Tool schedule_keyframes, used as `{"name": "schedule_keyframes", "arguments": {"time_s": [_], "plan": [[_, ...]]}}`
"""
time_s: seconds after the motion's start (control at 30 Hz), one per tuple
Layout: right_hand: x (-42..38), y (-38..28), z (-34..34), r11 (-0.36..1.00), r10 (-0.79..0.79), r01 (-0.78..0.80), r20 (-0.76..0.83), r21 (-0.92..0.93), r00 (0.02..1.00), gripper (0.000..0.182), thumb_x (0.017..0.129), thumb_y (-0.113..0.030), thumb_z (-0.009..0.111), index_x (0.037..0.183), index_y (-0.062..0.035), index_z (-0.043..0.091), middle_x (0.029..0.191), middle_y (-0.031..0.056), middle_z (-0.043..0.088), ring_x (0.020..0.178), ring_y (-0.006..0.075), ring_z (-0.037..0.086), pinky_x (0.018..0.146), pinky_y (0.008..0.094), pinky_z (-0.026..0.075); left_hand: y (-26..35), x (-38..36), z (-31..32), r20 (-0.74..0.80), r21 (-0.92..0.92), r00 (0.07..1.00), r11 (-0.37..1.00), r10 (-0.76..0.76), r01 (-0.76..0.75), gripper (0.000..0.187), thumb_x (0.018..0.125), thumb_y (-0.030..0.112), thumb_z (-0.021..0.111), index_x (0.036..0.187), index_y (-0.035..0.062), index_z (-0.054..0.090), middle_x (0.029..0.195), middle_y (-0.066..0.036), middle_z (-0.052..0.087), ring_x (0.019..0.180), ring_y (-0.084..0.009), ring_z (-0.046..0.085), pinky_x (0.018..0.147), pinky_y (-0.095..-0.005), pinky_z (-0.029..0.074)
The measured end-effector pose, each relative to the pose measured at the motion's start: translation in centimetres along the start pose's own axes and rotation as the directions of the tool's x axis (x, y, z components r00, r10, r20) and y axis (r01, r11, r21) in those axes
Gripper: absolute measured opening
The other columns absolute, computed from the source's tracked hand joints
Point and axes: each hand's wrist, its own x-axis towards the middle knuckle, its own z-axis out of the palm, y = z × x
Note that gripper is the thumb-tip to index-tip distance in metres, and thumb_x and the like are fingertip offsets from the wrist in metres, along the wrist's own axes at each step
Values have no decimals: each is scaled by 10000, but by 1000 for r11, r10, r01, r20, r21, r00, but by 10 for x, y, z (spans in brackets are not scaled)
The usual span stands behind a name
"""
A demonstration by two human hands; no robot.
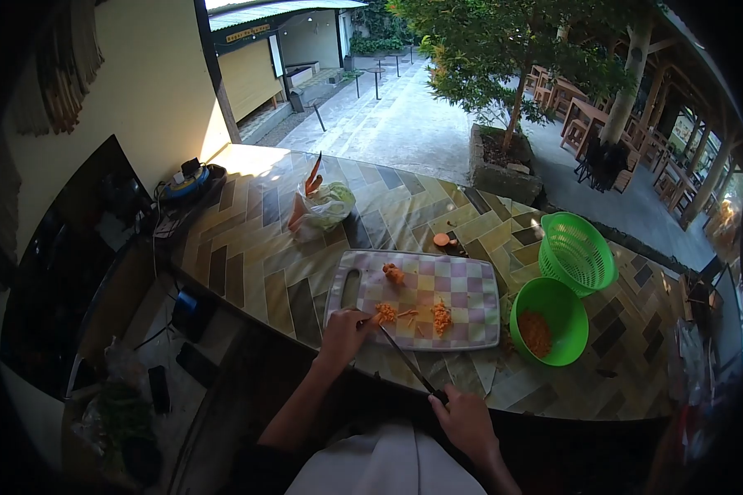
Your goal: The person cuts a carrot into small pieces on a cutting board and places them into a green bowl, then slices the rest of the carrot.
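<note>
A chequered cutting board (475, 285) lies on the table in front of me. My left hand (343, 337) is closed at its near left side, the fingers pinching a piece of carrot (377, 318) on the board. In my right hand (466, 419) is the handle of a knife (406, 360), whose blade slants across the board's near edge with its tip by my left fingertips. Finely cut carrot (442, 317) forms a small heap right of the knife, with loose slivers between. A larger carrot chunk (393, 274) rests farther back on the board.
To the right stand a green bowl (576, 328) holding chopped carrot (534, 335) and, behind it, a green colander (568, 247). Carrot ends (442, 239) lie beyond the board. At the back left are a plastic bag with a pale green vegetable (330, 206) and whole carrots (313, 178).
</note>
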Motion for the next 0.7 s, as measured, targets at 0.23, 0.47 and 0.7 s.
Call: {"name": "schedule_keyframes", "arguments": {"time_s": [0.23, 0.47, 0.7], "plan": [[-4, 14, -3, 988, 28, -21, -43, 152, 999, 371, 973, -334, 575, 976, 34, 622, 669, 243, 622, 722, 452, 634, 657, 519, 474, -2, 2, 11, -48, 8, 999, 1000, -1, 1, 196, 801, 119, 762, 958, 3, 750, 868, -203, 691, 791, -345, 680, 747, -399, 530], [-6, 17, -14, 948, 153, -143, -13, 284, 988, 343, 968, -306, 588, 967, 35, 629, 671, 240, 622, 737, 448, 632, 637, 498, 460, -9, 6, 20, -45, 38, 999, 999, 30, -28, 190, 771, 56, 736, 955, 10, 756, 889, -172, 703, 791, -296, 696, 751, -362, 550], [-2, 22, -2, 969, 51, -28, -87, 246, 995, 321, 944, -277, 645, 963, 44, 651, 575, 154, 617, 541, 249, 658, 551, 367, 475, -5, 3, 8, 5, 79, 997, 994, 73, -73, 118, 774, 47, 678, 866, 1, 738, 878, -199, 684, 882, -356, 658, 828, -429, 525]]}}
